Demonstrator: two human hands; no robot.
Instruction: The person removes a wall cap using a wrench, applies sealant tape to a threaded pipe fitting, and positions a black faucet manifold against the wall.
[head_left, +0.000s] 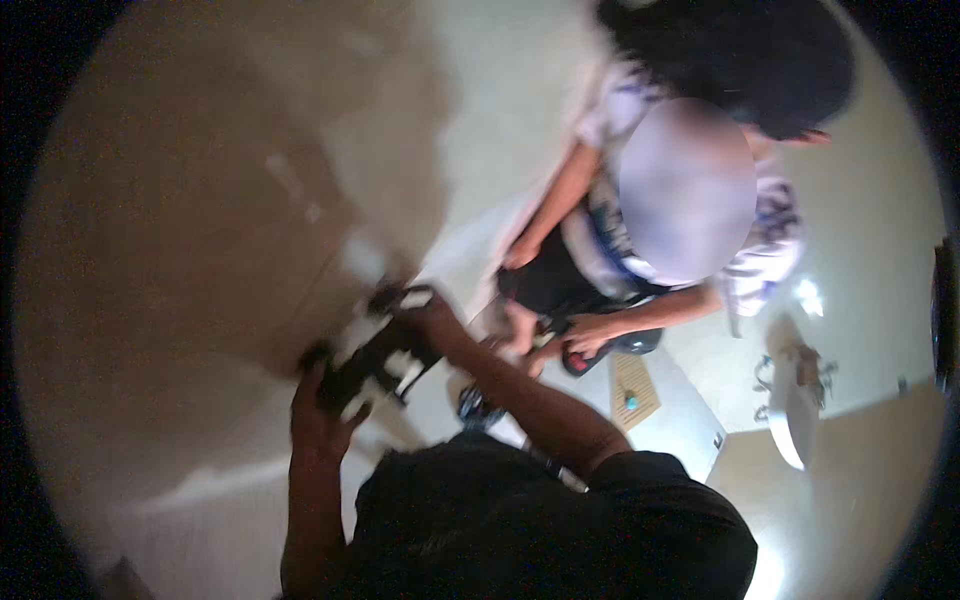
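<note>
Dark openwork object, one, blurred, exact kind not discernible; left of centre in the frame, tilted, its upper end toward the right, pale gaps showing through. Left hand: at the object's lower-left end, fingers and thumb gripping it. Right hand: clasped on its upper-right end. Black shirt, the wearer's: bottom centre. Second person, pale patterned top and dark shorts: upper right of centre, hands low, well apart from the object. Slatted tan panel, small teal item on it: right of centre. White rounded fixture: lower right.
</note>
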